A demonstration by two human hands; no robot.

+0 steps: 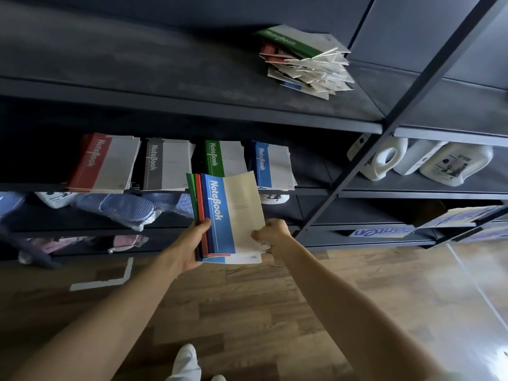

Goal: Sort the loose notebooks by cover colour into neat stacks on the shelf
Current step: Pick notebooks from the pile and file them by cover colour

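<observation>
Our left hand (190, 245) grips a fanned bundle of flat paper notebooks (198, 199). Our right hand (272, 232) pinches the top blue-and-cream notebook (236, 213), printed "NoteBook".

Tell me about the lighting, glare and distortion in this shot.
Head view: wide-angle distortion slants the shelf post; head view: glare whitens the floor at lower right; head view: the bay left of the red stack is in deep shadow; head view: the held notebooks are sharp, lettering readable.
</observation>
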